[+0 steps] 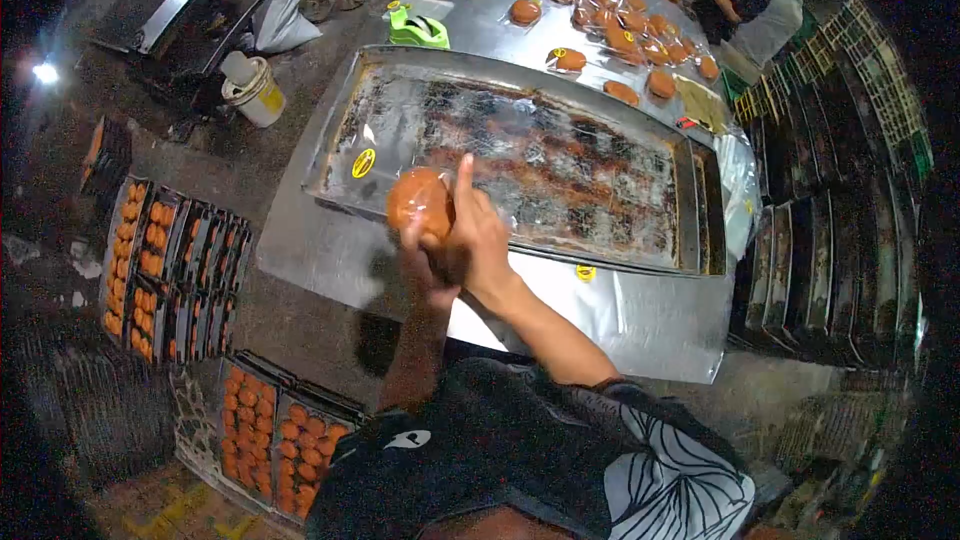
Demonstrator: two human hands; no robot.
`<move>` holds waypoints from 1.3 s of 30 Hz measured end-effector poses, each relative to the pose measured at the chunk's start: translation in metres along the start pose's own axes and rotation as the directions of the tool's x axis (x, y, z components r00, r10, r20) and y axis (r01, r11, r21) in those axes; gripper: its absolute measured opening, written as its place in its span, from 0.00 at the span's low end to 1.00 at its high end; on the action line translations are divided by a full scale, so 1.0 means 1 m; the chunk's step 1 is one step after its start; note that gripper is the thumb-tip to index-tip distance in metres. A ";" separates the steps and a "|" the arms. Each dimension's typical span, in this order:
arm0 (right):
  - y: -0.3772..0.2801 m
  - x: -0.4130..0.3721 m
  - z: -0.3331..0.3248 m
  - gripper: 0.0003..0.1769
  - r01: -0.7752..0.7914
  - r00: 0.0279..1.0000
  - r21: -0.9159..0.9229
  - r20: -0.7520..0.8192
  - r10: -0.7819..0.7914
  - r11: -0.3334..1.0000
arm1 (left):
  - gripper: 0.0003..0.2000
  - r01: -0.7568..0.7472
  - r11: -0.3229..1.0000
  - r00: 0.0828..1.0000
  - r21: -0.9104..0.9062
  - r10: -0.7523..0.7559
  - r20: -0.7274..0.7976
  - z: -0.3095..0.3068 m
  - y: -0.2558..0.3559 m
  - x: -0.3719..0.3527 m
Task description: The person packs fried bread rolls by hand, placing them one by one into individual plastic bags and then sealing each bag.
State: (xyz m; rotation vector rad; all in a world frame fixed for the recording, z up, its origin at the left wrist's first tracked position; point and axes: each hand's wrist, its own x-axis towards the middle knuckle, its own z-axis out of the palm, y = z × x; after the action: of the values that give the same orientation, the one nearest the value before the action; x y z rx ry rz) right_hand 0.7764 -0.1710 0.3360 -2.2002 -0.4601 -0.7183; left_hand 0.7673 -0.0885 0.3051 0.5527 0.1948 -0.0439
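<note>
A round, glossy brown bun (420, 202) in clear plastic is held above the near edge of the large metal tray (330, 190). My left hand (432, 275) grips it from below, its fingers closed and partly in shadow. Against the bun's right side is my right hand (482, 240). Its index finger points up while the other fingers curl in; the thumb is hidden. A yellow round label (364, 163) lies in the tray, left of the bun. Another yellow label (586, 271) rests on white plastic (575, 305) near my right forearm.
Many bagged buns (600, 10) cover the far metal table. A green jug (417, 27) stands behind the tray. Bun racks (170, 265) and bun trays (280, 430) sit on the floor left. Dark trays (830, 260) stand right. Another person (745, 10) is far right; a bucket (255, 95) left.
</note>
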 end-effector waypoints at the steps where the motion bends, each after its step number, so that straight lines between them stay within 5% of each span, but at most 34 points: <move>1: 0.004 -0.009 -0.005 0.54 0.017 1.000 0.013 0.004 -0.017 1.000 | 0.28 0.007 1.000 0.995 -0.021 -0.009 -0.098 0.006 0.000 -0.004; 3: 0.014 -0.040 -0.017 0.52 -0.177 0.982 0.443 0.014 0.191 0.879 | 0.21 -0.159 0.984 0.987 -0.075 0.158 -0.019 -0.027 -0.029 -0.014; 4: 0.013 -0.047 -0.036 0.48 -0.202 0.970 0.147 -0.108 0.219 0.968 | 0.19 -0.087 0.996 0.988 0.017 0.084 0.131 -0.051 -0.060 -0.008; 5: 0.015 -0.046 -0.045 0.47 -0.267 0.961 0.026 -0.071 0.268 0.963 | 0.17 -0.025 0.992 0.970 0.121 -0.005 0.244 -0.064 -0.081 -0.012; 6: 0.034 -0.050 -0.049 0.38 -0.181 0.983 0.037 -0.023 0.181 0.983 | 0.19 0.017 0.939 0.944 0.343 -0.128 0.304 -0.042 -0.070 -0.034; 8: 0.094 -0.057 -0.069 0.14 -0.309 0.950 0.255 0.043 0.308 0.916 | 0.21 0.118 0.834 0.890 0.540 -0.330 0.316 -0.010 -0.050 -0.068; 10: 0.140 -0.006 -0.110 0.10 -0.265 0.954 0.467 -0.003 0.301 0.843 | 0.22 0.156 0.793 0.869 0.588 -0.393 0.300 -0.010 -0.046 -0.097; 12: 0.168 0.063 -0.133 0.15 -0.350 0.920 -0.153 -0.241 0.309 0.924 | 0.21 0.074 0.757 0.898 0.649 -0.334 0.288 -0.026 -0.040 -0.114; 13: 0.161 0.091 -0.127 0.19 -0.336 0.883 -0.218 -0.411 0.226 0.916 | 0.20 0.089 0.795 0.919 0.601 -0.298 0.257 -0.045 -0.037 -0.120; 14: 0.181 0.114 -0.106 0.23 0.015 0.889 -0.239 -0.441 -0.123 0.971 | 0.20 0.120 0.813 0.949 0.570 -0.263 0.175 -0.057 -0.023 -0.126; 15: 0.193 0.124 -0.094 0.26 -0.028 0.978 -0.318 -0.204 -0.040 0.948 | 0.20 0.141 0.834 0.970 0.533 -0.224 0.093 -0.071 -0.011 -0.138; 17: 0.108 0.105 -0.038 0.26 -0.303 0.948 -0.162 -0.154 0.279 0.939 | 0.18 0.100 0.804 0.989 0.587 -0.144 0.028 -0.111 0.016 -0.159; 18: 0.087 0.081 0.000 0.26 -0.299 0.954 0.044 0.041 0.297 0.953 | 0.17 0.147 0.845 0.989 0.514 -0.123 -0.080 -0.123 0.037 -0.174; 19: 0.056 0.039 0.051 0.24 -0.017 0.999 0.227 -0.030 0.025 0.974 | 0.17 0.190 0.886 0.974 0.423 -0.117 -0.193 -0.139 0.058 -0.192; 20: 0.035 -0.006 0.105 0.24 0.029 0.986 0.095 0.158 -0.044 0.995 | 0.18 0.078 0.938 0.989 0.339 -0.029 -0.147 -0.179 0.073 -0.211; 21: -0.002 -0.058 0.150 0.24 -0.153 0.905 0.316 0.426 0.004 0.936 | 0.20 -0.038 0.968 0.991 0.246 0.068 -0.114 -0.217 0.085 -0.231; 22: -0.088 -0.098 0.152 0.24 -0.380 0.662 0.151 0.733 0.154 0.912 | 0.20 -0.098 0.946 0.944 0.307 0.186 -0.271 -0.229 0.099 -0.258; 23: -0.105 -0.154 0.201 0.23 -0.185 0.672 0.396 0.719 -0.178 0.899 | 0.20 -0.138 0.917 0.857 0.375 0.300 -0.419 -0.243 0.116 -0.287; 24: -0.158 -0.186 0.206 0.24 -0.237 0.513 0.364 0.834 -0.202 0.901 | 0.20 -0.318 0.908 0.830 0.272 0.405 -0.383 -0.289 0.119 -0.316; 25: -0.185 -0.222 0.230 0.25 -0.272 0.321 0.349 0.911 -0.257 0.897 | 0.20 -0.337 0.903 0.798 0.265 0.424 -0.429 -0.315 0.126 -0.350; 27: -0.208 -0.290 0.288 0.26 -0.231 0.184 0.400 0.913 -0.364 0.887 | 0.21 -0.464 0.822 0.525 0.331 0.556 -0.644 -0.362 0.149 -0.413; 29: -0.216 -0.332 0.339 0.29 -0.108 -0.134 0.380 0.910 -0.392 0.919 | 0.21 -0.605 0.655 0.257 0.453 0.699 -0.667 -0.419 0.135 -0.479; 31: -0.212 -0.359 0.398 0.31 -0.076 -0.230 0.303 0.922 -0.313 0.950 | 0.20 -0.577 0.738 -0.020 0.349 0.414 -0.910 -0.436 0.139 -0.536; 33: -0.210 -0.377 0.455 0.30 -0.117 -0.400 0.389 0.824 -0.402 0.914 | 0.17 -0.652 0.635 -0.020 0.414 0.531 -0.847 -0.488 0.097 -0.600; 34: -0.214 -0.386 0.483 0.30 -0.141 -0.453 0.414 0.780 -0.431 0.899 | 0.16 -0.533 0.723 -0.110 0.439 0.455 -0.884 -0.494 0.085 -0.621; 36: -0.240 -0.404 0.537 0.27 -0.215 -0.476 -0.032 0.876 -0.077 0.976 | 0.15 -0.349 0.826 -0.324 0.443 0.338 -0.884 -0.516 0.044 -0.642; 37: -0.242 -0.424 0.574 0.27 -0.212 -0.498 -0.031 0.863 -0.081 0.977 | 0.15 -0.288 0.852 -0.439 0.437 0.288 -0.851 -0.536 0.010 -0.644; 39: -0.240 -0.486 0.647 0.24 0.112 -0.547 -0.122 0.821 0.163 0.986 | 0.15 -0.183 0.867 -0.486 0.464 0.331 -0.809 -0.555 -0.070 -0.647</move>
State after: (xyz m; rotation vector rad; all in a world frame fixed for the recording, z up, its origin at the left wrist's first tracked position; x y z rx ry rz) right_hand 0.4981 0.4281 -0.1898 -2.2137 -1.2054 2.0050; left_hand 0.0310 0.1371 -0.0672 0.5640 1.9412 1.1463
